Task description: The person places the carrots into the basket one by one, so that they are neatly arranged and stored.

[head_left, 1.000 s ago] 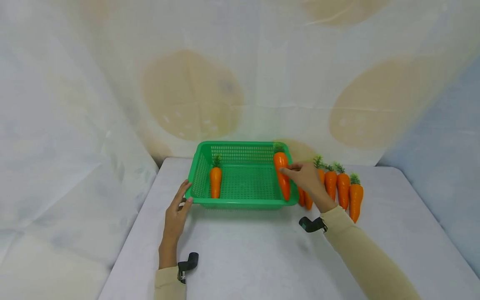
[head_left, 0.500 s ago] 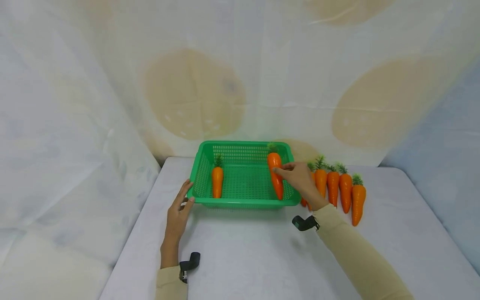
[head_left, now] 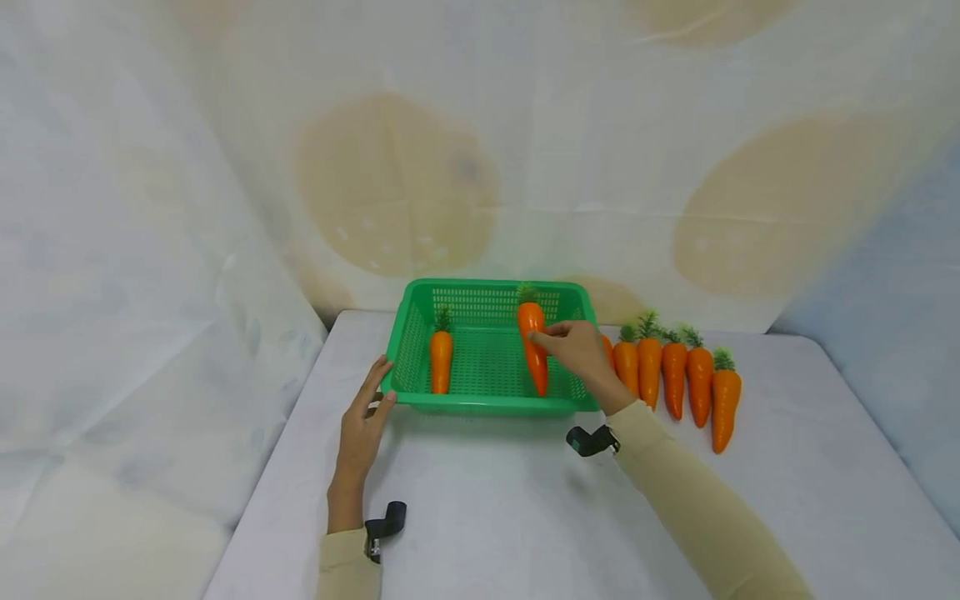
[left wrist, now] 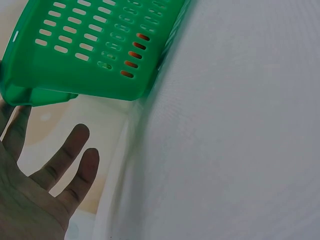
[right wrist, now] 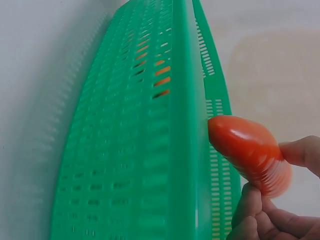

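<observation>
An orange carrot with a green leafy top is raised over the green basket, tip toward the front. My right hand pinches it between thumb and fingers; in the right wrist view, the carrot shows its tip close to the basket's rim. At the basket's front left corner, my left hand touches the rim with its thumb and fingertips. Fairly straight fingers spread below that corner in the left wrist view. Another carrot lies inside the basket on the left.
Several carrots lie in a row to the right of the basket, the outermost carrot farthest right. My right forearm passes in front of them. A white cloth covers the table, and a patterned curtain hangs behind it.
My right hand has carried the pinched carrot leftward, from the basket's right side toward its middle. My left hand stays at the corner. The whole view has shifted slightly.
</observation>
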A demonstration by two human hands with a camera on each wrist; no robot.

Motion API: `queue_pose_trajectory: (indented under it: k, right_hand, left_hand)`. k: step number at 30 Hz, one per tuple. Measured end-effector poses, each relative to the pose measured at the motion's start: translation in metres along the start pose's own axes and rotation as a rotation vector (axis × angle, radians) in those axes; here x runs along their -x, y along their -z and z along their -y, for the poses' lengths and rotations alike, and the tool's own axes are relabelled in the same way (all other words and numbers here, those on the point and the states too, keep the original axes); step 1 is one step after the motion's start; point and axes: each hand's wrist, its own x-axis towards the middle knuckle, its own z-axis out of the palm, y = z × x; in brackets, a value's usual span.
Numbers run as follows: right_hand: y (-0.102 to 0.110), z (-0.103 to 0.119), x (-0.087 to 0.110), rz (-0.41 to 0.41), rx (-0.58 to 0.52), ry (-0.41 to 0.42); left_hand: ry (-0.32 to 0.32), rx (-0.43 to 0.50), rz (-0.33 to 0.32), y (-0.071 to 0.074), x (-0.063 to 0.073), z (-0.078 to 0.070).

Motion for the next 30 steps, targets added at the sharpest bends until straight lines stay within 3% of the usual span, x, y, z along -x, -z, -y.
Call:
queue_pose_trajectory:
  k: [8, 17, 30]
  right_hand:
    - [-0.017, 0.007, -0.007, 0.003, -0.032, -0.024]
    - [-0.042, 0.013, -0.017, 0.011, -0.009, -0.003]
    - [-0.064, 0.025, -0.025, 0.018, 0.01, 0.004]
  left_hand:
    - [0.005, -0.002, 0.002, 0.0, -0.001, 0.0]
    - [0.017, 0.009, 0.001, -0.001, 0.003, 0.0]
    - [0.002, 0.019, -0.001, -0.001, -0.001, 0.0]
